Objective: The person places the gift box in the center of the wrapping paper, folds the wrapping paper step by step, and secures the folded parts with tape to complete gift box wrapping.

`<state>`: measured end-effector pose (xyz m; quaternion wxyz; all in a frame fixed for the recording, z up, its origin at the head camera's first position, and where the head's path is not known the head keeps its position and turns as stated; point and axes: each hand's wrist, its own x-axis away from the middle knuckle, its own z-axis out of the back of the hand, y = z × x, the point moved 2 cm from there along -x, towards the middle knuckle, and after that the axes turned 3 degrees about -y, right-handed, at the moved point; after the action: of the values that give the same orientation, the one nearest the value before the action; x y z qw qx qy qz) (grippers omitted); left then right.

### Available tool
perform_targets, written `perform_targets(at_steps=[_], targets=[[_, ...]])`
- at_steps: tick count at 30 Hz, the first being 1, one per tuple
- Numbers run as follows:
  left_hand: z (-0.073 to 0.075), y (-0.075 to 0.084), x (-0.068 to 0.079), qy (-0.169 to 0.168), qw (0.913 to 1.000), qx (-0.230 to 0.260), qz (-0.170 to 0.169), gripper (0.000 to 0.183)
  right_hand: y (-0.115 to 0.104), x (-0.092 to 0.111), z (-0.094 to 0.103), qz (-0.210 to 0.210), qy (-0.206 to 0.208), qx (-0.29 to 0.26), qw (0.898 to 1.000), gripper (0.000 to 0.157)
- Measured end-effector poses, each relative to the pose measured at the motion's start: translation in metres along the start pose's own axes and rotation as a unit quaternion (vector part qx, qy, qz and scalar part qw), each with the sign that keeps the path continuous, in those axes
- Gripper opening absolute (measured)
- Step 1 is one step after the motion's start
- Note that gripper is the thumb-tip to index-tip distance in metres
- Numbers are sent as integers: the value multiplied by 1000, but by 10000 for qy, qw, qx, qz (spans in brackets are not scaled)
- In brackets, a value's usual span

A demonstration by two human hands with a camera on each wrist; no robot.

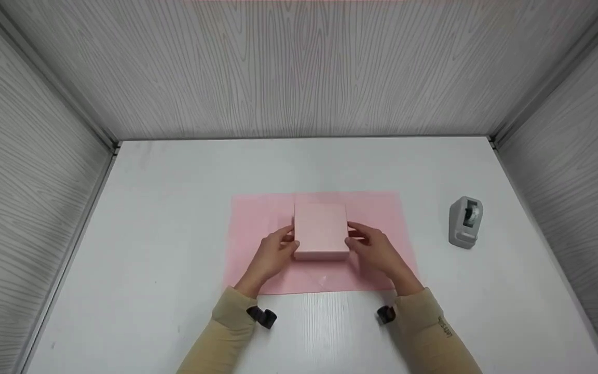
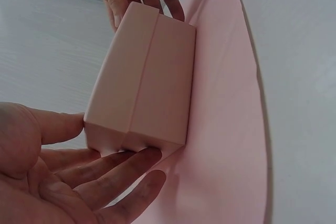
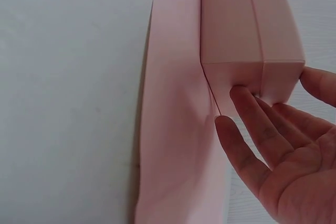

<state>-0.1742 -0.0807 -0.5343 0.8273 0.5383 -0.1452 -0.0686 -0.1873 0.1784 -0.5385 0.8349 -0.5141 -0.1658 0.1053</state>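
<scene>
A pink lidded box (image 1: 321, 226) is over the middle of a larger pink sheet (image 1: 249, 218) on the white table. My left hand (image 1: 272, 254) grips the box's left end, thumb near the front edge and fingers against the end face, as the left wrist view shows. From the opposite end my right hand (image 1: 379, 252) holds it the same way, its thumb at the near corner. In the right wrist view, the seam between lid and base runs along the box (image 3: 231, 19), and the fingers (image 3: 257, 119) press the end face below it.
A grey tape dispenser (image 1: 465, 222) stands on the table (image 1: 512, 291) to the right of the sheet. Grey wood-grain panels (image 1: 299, 67) enclose the table at the back and both sides. A black wrist camera (image 1: 262, 316) sits by the left cuff.
</scene>
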Motion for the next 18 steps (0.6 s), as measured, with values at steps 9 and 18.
perform_targets(at_steps=[9, 18], targets=[[0, 0, 0, 12, 10000, -14, 61, 49, -1, -1, 1, 11, -21, 79, 10000, 54], [-1, 0, -2, -13, 10000, -13, -52, 49, -2, -1, 1, 54, -36, 113, 9999, 54]])
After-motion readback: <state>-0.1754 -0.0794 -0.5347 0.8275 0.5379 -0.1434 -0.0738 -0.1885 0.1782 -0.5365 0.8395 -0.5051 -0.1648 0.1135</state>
